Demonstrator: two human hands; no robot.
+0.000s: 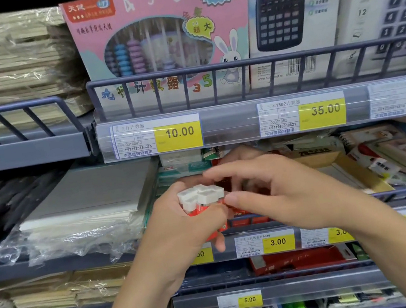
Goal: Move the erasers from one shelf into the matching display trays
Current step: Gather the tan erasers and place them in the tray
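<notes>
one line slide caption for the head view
Left hand grips a bunch of erasers; right hand reaches in.

Erasers (200,197) before perhaps a tray (243,220)

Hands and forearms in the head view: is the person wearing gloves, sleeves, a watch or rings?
Nothing worn that shows. The left hand and right hand are bare, no gloves, and no rings visible on the fingers in view. Both forearms are bare down to the frame's bottom edge, with no sleeve, watch or band on either wrist.
</notes>
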